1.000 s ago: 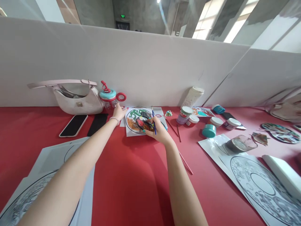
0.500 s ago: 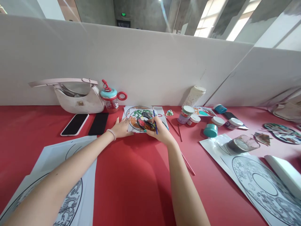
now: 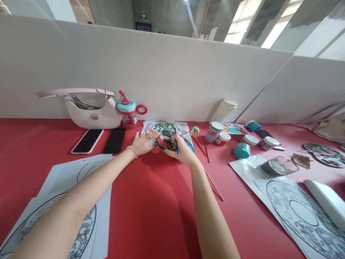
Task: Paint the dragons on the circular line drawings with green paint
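My right hand (image 3: 182, 149) grips a blue-handled paintbrush (image 3: 176, 139), held nearly upright. Its thumb and fingers also touch the right part of a dark paint palette (image 3: 165, 143) smeared with red, orange and brown, which partly covers a printed sheet. That sheet (image 3: 147, 126) carries a round design coloured in green and orange. My left hand (image 3: 142, 144) rests open, fingers spread, on the left edge of the sheet, close to the palette. The palette's far right part shows teal paint past my right hand.
A white handbag (image 3: 93, 114), a red and blue cup (image 3: 129, 114) and two phones (image 3: 87, 141) are at the back left. Paint jars (image 3: 214, 132), loose brushes (image 3: 214, 185) and a glass of murky water (image 3: 279, 166) stand right. Line-art sheets (image 3: 101, 216) lie at both sides.
The palette has shifted slightly toward me and lies lower over the sheet, uncovering more of the green design. My left hand's fingers have moved a little and spread. The camera view shifts slightly.
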Motion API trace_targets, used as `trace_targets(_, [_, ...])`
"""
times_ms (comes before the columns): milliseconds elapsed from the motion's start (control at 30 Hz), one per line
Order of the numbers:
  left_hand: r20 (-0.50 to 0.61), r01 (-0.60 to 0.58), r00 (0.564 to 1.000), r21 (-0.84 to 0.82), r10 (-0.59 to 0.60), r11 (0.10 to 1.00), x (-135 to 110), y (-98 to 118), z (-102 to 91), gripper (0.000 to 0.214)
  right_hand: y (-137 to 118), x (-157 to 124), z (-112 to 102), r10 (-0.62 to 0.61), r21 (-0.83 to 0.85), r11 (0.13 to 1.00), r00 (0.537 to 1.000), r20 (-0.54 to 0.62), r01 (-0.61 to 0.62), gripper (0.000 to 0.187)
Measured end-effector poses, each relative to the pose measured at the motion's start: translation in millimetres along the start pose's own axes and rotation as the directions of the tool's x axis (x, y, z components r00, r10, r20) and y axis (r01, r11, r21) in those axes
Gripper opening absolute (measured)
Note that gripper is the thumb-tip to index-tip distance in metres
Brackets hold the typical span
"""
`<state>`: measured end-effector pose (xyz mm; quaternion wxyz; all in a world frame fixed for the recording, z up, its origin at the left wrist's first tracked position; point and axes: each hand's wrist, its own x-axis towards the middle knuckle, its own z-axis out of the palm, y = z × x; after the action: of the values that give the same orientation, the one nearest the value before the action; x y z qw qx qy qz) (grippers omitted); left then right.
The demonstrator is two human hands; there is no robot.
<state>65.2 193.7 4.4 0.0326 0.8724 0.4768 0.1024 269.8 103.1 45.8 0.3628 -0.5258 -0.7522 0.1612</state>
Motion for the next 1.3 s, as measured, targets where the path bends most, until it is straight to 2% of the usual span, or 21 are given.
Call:
trace_targets(133, [-0.028, 0.023, 0.999, -0.011, -0.023, 1.000, -2, 0, 5.0, 0.061, -2, 1, 3, 0.010, -0.048, 0.999, 0.999, 0.032, -0.008, 0.030])
trace_targets(200, [-0.038, 0.042, 0.998, -0.024, -0.043, 0.999, -8, -3, 4.3, 0.055, -3, 1, 7, 0.013, -0.128, 0.992, 0.998, 0.065, -0.005, 0.031])
trace_targets(333, [-0.045, 0.066, 0.997, -0.053, -0.069, 0.996, -35, -17, -9.1, 0.049, -3, 2, 22, 0.018, -0.273, 0.962, 0.992, 0.124, 0.017, 0.031])
trace_targets(467, [-0.003, 0.084, 0.996, -0.100, -0.085, 0.991, -89, -37, -35.8, 0.048, 3, 1, 39, 0.013, -0.330, 0.943, 0.988, 0.152, 0.038, 0.030])
trace_targets(633, [0.037, 0.178, 0.984, -0.114, -0.175, 0.977, -177, -68, -62.0, 0.045, 7, -1, 52, 0.013, -0.408, 0.911, 0.984, 0.178, 0.062, 0.033])
trace_targets(700, [0.025, 0.216, 0.976, -0.108, -0.214, 0.970, -211, -82, -64.4, 0.045, 6, -2, 54, 0.018, -0.432, 0.900, 0.983, 0.184, 0.065, 0.036])
trace_targets(767, [0.001, 0.209, 0.978, -0.026, -0.209, 0.978, -240, -93, -62.4, 0.048, 4, -3, 55, 0.019, -0.447, 0.892, 0.982, 0.188, 0.069, 0.037])
trace_targets(867, [-0.058, 0.179, 0.983, 0.064, -0.175, 0.982, -272, -99, -54.6, 0.049, -7, -2, 57, -0.003, -0.449, 0.889, 0.981, 0.193, 0.091, 0.038])
trace_targets(967, [-0.133, 0.109, 0.986, 0.096, -0.096, 0.989, -288, -95, -47.3, 0.044, -27, -1, 69, -0.060, -0.420, 0.895, 0.975, 0.214, 0.148, 0.034])
trace_targets(1033, [-0.172, 0.093, 0.982, 0.107, -0.074, 0.990, -291, -91, -45.0, 0.041, -44, -5, 83, -0.162, -0.351, 0.904, 0.956, 0.244, 0.243, 0.030])
trace_targets(1100, [-0.187, 0.085, 0.980, 0.111, -0.064, 0.990, -290, -89, -44.9, 0.040, -62, -12, 102, -0.271, -0.239, 0.910, 0.922, 0.276, 0.339, 0.030])
trace_targets(1200, [-0.190, 0.081, 0.979, 0.068, -0.067, 0.994, -288, -88, -45.8, 0.038, -83, -27, 129, -0.349, -0.105, 0.908, 0.870, 0.347, 0.406, 0.032])
trace_targets(1300, [-0.179, 0.085, 0.980, 0.008, -0.082, 0.996, -288, -90, -45.6, 0.036, -95, -41, 148, -0.418, -0.028, 0.884, 0.814, 0.404, 0.467, 0.033])
